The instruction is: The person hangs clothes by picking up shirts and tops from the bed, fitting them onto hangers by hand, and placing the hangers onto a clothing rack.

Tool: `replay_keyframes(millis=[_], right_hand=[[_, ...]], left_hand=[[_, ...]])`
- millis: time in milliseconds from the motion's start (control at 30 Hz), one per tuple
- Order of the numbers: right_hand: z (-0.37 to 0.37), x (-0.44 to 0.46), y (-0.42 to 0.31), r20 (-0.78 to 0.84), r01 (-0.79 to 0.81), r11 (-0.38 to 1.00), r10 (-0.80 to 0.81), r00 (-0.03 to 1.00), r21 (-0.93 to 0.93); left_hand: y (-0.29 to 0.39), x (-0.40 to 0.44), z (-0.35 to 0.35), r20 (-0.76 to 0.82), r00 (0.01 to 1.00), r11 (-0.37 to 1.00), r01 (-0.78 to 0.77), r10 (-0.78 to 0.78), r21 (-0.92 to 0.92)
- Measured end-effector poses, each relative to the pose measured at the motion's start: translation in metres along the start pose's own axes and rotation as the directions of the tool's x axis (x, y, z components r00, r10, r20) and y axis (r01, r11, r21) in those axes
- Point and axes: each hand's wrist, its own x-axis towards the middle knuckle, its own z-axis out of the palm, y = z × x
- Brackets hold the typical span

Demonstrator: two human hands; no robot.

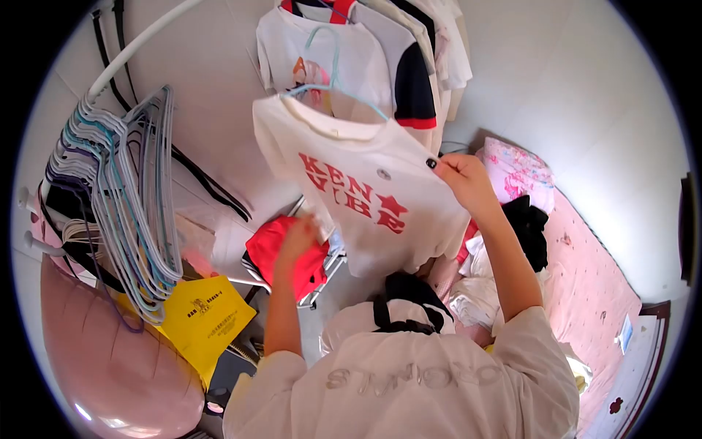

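Observation:
A white T-shirt (358, 157) with red lettering and a star hangs in front of me on a light blue hanger (329, 86). My right hand (466, 183) is closed on the shirt's sleeve at the right shoulder, thumb pressed on the fabric. Motion smears my left hand (300, 238), which is beside the shirt's lower left edge and in front of a red cloth (267, 245). Whether its fingers touch the shirt I cannot tell.
Several shirts (413, 73) hang behind. Many empty hangers (117, 168) crowd the rail (139, 40) at left. Below are a yellow bag (208, 322) and a large pink balloon (110, 351). Clothes (479, 293) are piled by a pink bed (585, 293) at right.

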Motion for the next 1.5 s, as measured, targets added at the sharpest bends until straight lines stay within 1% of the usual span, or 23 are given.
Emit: replay_keyframes(millis=[33, 67, 100, 133, 200, 300, 333, 433, 533, 633, 733, 767, 800, 900, 1000, 1100, 1167, 1233, 1300, 1367, 1433, 1467, 1500], right_hand=[[0.000, 0.009, -0.008, -0.046, 0.029, 0.999, -0.029, 0.999, 0.020], [0.001, 0.019, -0.022, -0.094, 0.063, 0.997, -0.059, 0.994, 0.039], [0.000, 0.029, -0.033, -0.143, 0.098, 0.994, -0.089, 0.986, 0.056], [-0.004, 0.044, -0.039, -0.144, 0.065, 0.994, -0.052, 0.988, 0.085], [-0.010, 0.070, -0.056, -0.213, 0.090, 0.994, -0.073, 0.974, 0.069], [-0.014, 0.112, -0.075, -0.263, 0.171, 0.985, -0.162, 0.951, 0.013], [-0.016, 0.127, -0.081, -0.268, 0.208, 0.978, -0.203, 0.942, -0.012], [-0.013, 0.172, -0.089, -0.254, 0.219, 0.976, -0.214, 0.943, -0.011], [-0.003, 0.200, -0.095, -0.257, 0.234, 0.966, -0.254, 0.932, -0.107], [0.010, 0.219, -0.097, -0.236, 0.204, 0.963, -0.242, 0.941, -0.176], [0.024, 0.234, -0.094, -0.222, 0.217, 0.917, -0.300, 0.928, -0.335], [0.028, 0.236, -0.091, -0.221, 0.202, 0.895, -0.307, 0.926, -0.397], [0.031, 0.231, -0.090, -0.224, 0.254, 0.854, -0.385, 0.895, -0.454], [0.032, 0.223, -0.093, -0.250, 0.192, 0.855, -0.344, 0.905, -0.482], [0.041, 0.209, -0.086, -0.364, 0.337, 0.753, -0.594, 0.717, -0.565], [0.052, 0.164, -0.068, -0.334, 0.456, 0.566, -0.803, 0.493, -0.687], [0.077, 0.122, -0.023, -0.345, 0.473, 0.618, -0.766, 0.543, -0.628], [0.109, 0.059, 0.031, -0.302, 0.454, 0.741, -0.637, 0.709, -0.495], [0.158, -0.013, 0.105, -0.256, 0.275, 0.843, -0.424, 0.869, -0.463], [0.183, -0.093, 0.177, -0.138, 0.048, 0.934, -0.103, 0.985, -0.353], [0.186, -0.164, 0.230, -0.152, -0.202, 0.881, 0.150, 0.977, -0.428], [0.182, -0.187, 0.255, -0.207, -0.405, 0.813, 0.349, 0.914, -0.418], [0.173, -0.202, 0.273, -0.250, -0.582, 0.709, 0.526, 0.813, -0.399]], left_hand=[[-0.067, -0.008, 0.032, 0.213, 0.957, 0.978, -0.176, 0.196, -0.110], [-0.036, -0.023, 0.041, 0.336, 0.942, 0.996, 0.048, -0.021, -0.071], [-0.025, -0.038, 0.055, 0.363, 0.915, 0.983, 0.180, -0.177, 0.026], [-0.046, -0.047, 0.077, 0.391, 0.911, 0.991, 0.117, -0.132, 0.061], [-0.039, -0.073, 0.096, 0.343, 0.920, 0.941, 0.270, -0.189, -0.205], [-0.050, -0.088, 0.108, 0.353, 0.910, 0.888, 0.334, -0.217, -0.316], [-0.053, -0.091, 0.109, 0.365, 0.901, 0.890, 0.351, -0.235, -0.292], [-0.057, -0.089, 0.106, 0.397, 0.871, 0.890, 0.398, -0.290, -0.224], [-0.054, -0.084, 0.099, 0.406, 0.847, 0.885, 0.436, -0.343, -0.163], [-0.046, -0.084, 0.096, 0.317, 0.897, 0.881, 0.395, -0.309, -0.259], [-0.040, -0.084, 0.094, 0.345, 0.886, 0.903, 0.388, -0.309, -0.186], [-0.042, -0.085, 0.097, 0.362, 0.882, 0.892, 0.396, -0.303, -0.216], [-0.048, -0.088, 0.101, 0.380, 0.875, 0.880, 0.407, -0.298, -0.245], [-0.060, -0.097, 0.110, 0.402, 0.870, 0.874, 0.407, -0.284, -0.264], [-0.057, -0.104, 0.111, 0.409, 0.864, 0.894, 0.399, -0.292, -0.205], [-0.049, -0.106, 0.104, 0.388, 0.883, 0.933, 0.336, -0.266, -0.125], [-0.046, -0.104, 0.106, 0.387, 0.886, 0.943, 0.317, -0.256, -0.103], [-0.046, -0.104, 0.109, 0.398, 0.871, 0.929, 0.354, -0.288, -0.104], [-0.042, -0.099, 0.107, 0.418, 0.873, 0.939, 0.324, -0.249, -0.117], [-0.037, -0.096, 0.108, 0.470, 0.860, 0.950, 0.287, -0.200, -0.120], [-0.043, -0.095, 0.112, 0.486, 0.857, 0.951, 0.272, -0.171, -0.145], [-0.044, -0.092, 0.114, 0.502, 0.849, 0.956, 0.263, -0.164, -0.133], [-0.044, -0.090, 0.118, 0.510, 0.845, 0.958, 0.257, -0.159, -0.126]])
